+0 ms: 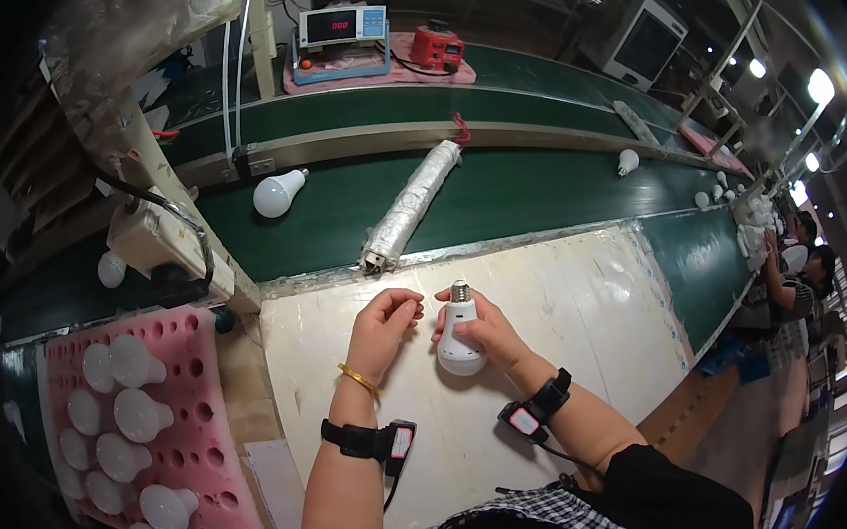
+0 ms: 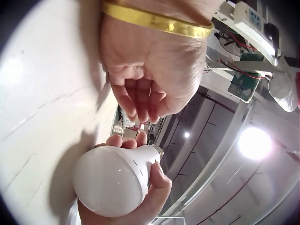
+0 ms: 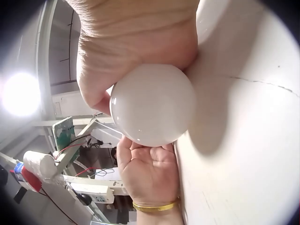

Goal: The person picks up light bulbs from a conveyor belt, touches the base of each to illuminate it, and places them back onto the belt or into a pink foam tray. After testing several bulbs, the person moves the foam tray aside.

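Note:
My right hand (image 1: pixel 493 335) grips a white LED light bulb (image 1: pixel 461 349) over the pale work board, its metal screw cap pointing away from me and the round dome toward me. In the right wrist view the dome (image 3: pixel 153 105) fills the middle and hides most of the fingers. To the left of the bulb is my left hand (image 1: pixel 382 332), its fingers loosely bent with nothing in them. A gold bangle (image 1: pixel 358 379) circles that wrist. The left wrist view shows the left hand (image 2: pixel 150 70) apart from the bulb (image 2: pixel 112 180).
Several bulbs stand in a pink foam tray (image 1: pixel 180 366) at left. A foil-wrapped bar (image 1: pixel 416 201) lies across the green conveyor belt (image 1: pixel 535 189), with a loose bulb (image 1: pixel 277 194) left of it. Behind stands a meter (image 1: pixel 341 27) beside a red device (image 1: pixel 438 47). People sit at far right.

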{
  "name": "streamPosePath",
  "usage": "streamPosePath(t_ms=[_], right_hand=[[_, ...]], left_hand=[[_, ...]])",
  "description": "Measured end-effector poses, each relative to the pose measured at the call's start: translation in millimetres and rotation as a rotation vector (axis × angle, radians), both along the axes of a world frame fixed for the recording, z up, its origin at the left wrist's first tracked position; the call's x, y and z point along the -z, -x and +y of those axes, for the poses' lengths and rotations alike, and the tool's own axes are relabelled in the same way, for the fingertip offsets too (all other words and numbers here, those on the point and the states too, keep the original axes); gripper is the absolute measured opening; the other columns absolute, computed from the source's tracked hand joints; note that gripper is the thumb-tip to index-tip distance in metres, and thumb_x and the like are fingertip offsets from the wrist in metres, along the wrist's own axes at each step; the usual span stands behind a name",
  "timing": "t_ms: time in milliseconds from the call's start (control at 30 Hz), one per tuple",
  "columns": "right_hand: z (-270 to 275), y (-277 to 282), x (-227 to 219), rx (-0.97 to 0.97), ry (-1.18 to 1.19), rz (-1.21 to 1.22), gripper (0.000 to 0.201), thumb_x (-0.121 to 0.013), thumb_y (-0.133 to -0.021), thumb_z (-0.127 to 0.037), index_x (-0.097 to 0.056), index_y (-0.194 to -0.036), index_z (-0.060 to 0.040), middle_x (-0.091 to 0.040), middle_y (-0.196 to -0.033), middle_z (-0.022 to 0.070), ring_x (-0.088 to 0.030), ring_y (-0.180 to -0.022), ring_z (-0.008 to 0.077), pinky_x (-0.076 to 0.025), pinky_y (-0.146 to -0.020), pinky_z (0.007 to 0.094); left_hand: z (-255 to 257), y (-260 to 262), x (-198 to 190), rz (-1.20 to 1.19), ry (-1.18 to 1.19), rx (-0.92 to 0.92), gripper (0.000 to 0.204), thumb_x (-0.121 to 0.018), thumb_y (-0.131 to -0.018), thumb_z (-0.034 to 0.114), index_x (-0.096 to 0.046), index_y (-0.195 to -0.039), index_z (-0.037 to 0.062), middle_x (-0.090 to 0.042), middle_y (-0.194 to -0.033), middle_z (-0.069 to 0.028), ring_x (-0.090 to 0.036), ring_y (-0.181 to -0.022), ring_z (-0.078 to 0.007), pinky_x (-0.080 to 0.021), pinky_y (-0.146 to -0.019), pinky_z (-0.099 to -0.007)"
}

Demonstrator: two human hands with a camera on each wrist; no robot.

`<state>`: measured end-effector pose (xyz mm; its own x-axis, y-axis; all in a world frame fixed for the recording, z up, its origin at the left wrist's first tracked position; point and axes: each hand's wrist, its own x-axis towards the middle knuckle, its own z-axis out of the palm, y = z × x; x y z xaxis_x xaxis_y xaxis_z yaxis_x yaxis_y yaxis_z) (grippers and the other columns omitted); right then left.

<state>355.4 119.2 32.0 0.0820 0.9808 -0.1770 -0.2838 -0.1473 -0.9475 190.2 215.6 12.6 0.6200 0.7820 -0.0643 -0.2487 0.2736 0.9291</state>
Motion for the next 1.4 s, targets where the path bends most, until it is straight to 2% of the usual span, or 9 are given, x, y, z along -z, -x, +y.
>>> streamPosePath(t_ms=[200, 267, 800, 867, 1100, 1167, 1200, 1267, 1400], right_hand=[[-0.5, -4.0, -1.1, -0.056, 0.006, -0.062, 0.059, -0.065, -0.077, -0.027, -0.044, -0.126, -0.004, -0.059, -0.095, 0.0084, -0.063, -0.089, 0.0211, -0.053, -0.079, 0.0345], [-0.1, -4.3, -0.8, -0.059, 0.013, -0.056, 0.049, -0.053, -0.079, -0.009, -0.044, -0.127, -0.0043, -0.06, -0.097, 0.0074, -0.064, -0.09, 0.0198, -0.055, -0.077, 0.0332], [-0.7, -4.9, 5.1, -0.05, -0.027, -0.044, 0.045, -0.057, -0.084, -0.011, -0.045, -0.126, -0.0053, -0.06, -0.098, 0.0058, -0.063, -0.09, 0.0176, -0.054, -0.079, 0.0321], [-0.9, -1.2, 0.2, -0.011, 0.022, -0.084, 0.051, -0.063, -0.08, -0.02, -0.045, -0.125, -0.0044, -0.06, -0.096, 0.0076, -0.063, -0.089, 0.0207, -0.052, -0.079, 0.0337], [-0.4, 1.4, -8.9, -0.09, 0.014, -0.202, 0.061, -0.067, -0.079, -0.024, -0.042, -0.131, -0.0039, -0.061, -0.095, 0.0065, -0.062, -0.092, 0.0187, -0.05, -0.083, 0.035], [-0.2, 5.0, -16.8, -0.051, -0.243, -0.732, 0.074, -0.072, -0.077, -0.026, -0.036, -0.137, -0.0034, -0.061, -0.093, 0.0077, -0.062, -0.09, 0.0195, -0.048, -0.083, 0.0343], [-0.4, 6.7, -22.8, -0.053, -0.242, -0.731, 0.074, -0.072, -0.077, -0.026, -0.036, -0.137, -0.0034, -0.061, -0.093, 0.0077, -0.062, -0.09, 0.0195, -0.048, -0.083, 0.0343], [1.1, 7.8, -34.8, -0.014, -0.363, -1.28, 0.085, -0.076, -0.072, -0.028, -0.032, -0.142, -0.0044, -0.061, -0.094, 0.0103, -0.06, -0.088, 0.0246, -0.045, -0.083, 0.0342], [11.6, 5.0, -40.4, -0.036, -0.581, -1.441, 0.091, -0.081, -0.067, -0.023, -0.032, -0.141, -0.0041, -0.061, -0.089, 0.0089, -0.058, -0.078, 0.0246, -0.046, -0.077, 0.0336]], left_hand=[[1.4, -1.1, 5.8, -0.03, -0.022, 0.014, 0.015, -0.055, -0.093, 0.01, -0.062, -0.103, 0.0019, -0.064, -0.095, -0.0035, -0.06, -0.087, -0.0109, -0.048, -0.078, -0.0243], [1.5, -1.0, 5.9, -0.032, -0.02, 0.016, 0.015, -0.055, -0.093, 0.01, -0.062, -0.103, 0.0019, -0.064, -0.095, -0.0035, -0.06, -0.087, -0.0109, -0.048, -0.078, -0.0245], [0.7, -1.3, 6.8, -0.036, -0.026, 0.015, 0.015, -0.055, -0.093, 0.01, -0.062, -0.103, 0.0009, -0.064, -0.094, -0.0042, -0.061, -0.088, -0.0112, -0.048, -0.079, -0.0248], [0.3, -1.5, 5.4, -0.031, -0.025, 0.014, 0.015, -0.055, -0.093, 0.01, -0.062, -0.103, 0.0008, -0.064, -0.094, -0.0041, -0.061, -0.088, -0.0112, -0.048, -0.079, -0.0247], [-0.2, -1.1, 1.9, -0.017, -0.001, 0.004, 0.015, -0.056, -0.093, 0.01, -0.063, -0.103, 0.0023, -0.065, -0.094, -0.0034, -0.061, -0.087, -0.0104, -0.049, -0.078, -0.0242], [-0.4, -0.6, 1.0, -0.015, -0.007, -0.002, 0.015, -0.056, -0.093, 0.011, -0.064, -0.103, 0.0033, -0.065, -0.093, -0.0027, -0.061, -0.086, -0.0096, -0.049, -0.076, -0.0239], [-0.1, -0.3, 1.7, -0.015, -0.005, -0.004, 0.015, -0.056, -0.093, 0.011, -0.064, -0.103, 0.0033, -0.065, -0.093, -0.0027, -0.061, -0.086, -0.0096, -0.049, -0.076, -0.0239], [0.2, -0.5, 3.1, -0.023, -0.008, 0.004, 0.015, -0.056, -0.093, 0.011, -0.064, -0.103, 0.0035, -0.065, -0.093, -0.0023, -0.061, -0.086, -0.0094, -0.049, -0.076, -0.0239], [0.3, -0.1, 2.6, -0.028, -0.016, 0.004, 0.015, -0.056, -0.093, 0.011, -0.064, -0.103, 0.0038, -0.065, -0.093, -0.0022, -0.061, -0.087, -0.0095, -0.049, -0.077, -0.0239]])
